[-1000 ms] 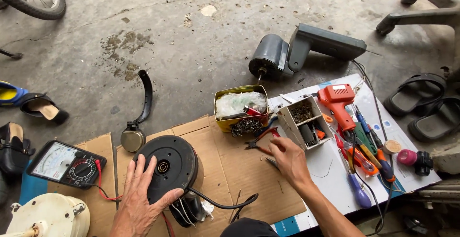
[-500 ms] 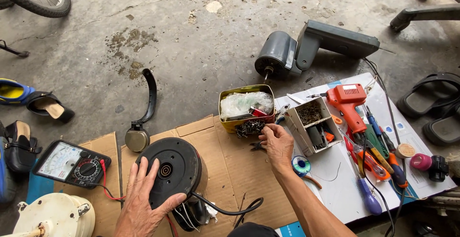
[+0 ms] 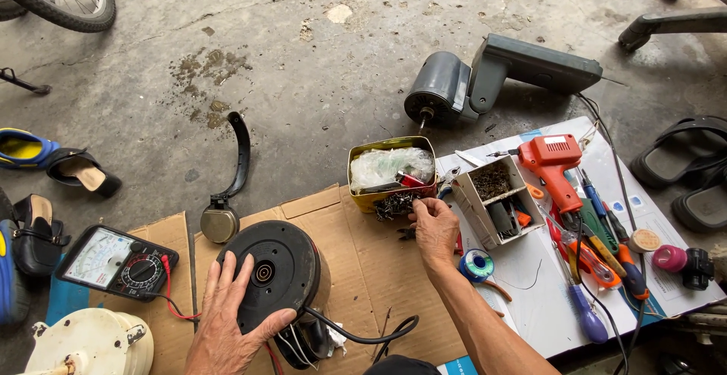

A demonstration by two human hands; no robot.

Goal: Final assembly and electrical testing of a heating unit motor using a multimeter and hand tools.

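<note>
On flattened cardboard sheet: black round motor housing at six o'clock, steadied beneath spread left hand; right hand, fingers pinched, picked among dark screws beside yellow tin at twelve o'clock.

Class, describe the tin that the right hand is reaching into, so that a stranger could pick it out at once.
Start at the flattened cardboard sheet on the concrete floor. At its far edge, just in front of the grey motor, sits the yellow tin, with the right hand at its near rim. Unlike the pale divided box beside it, it is rounded and holds crumpled clear plastic.
</note>
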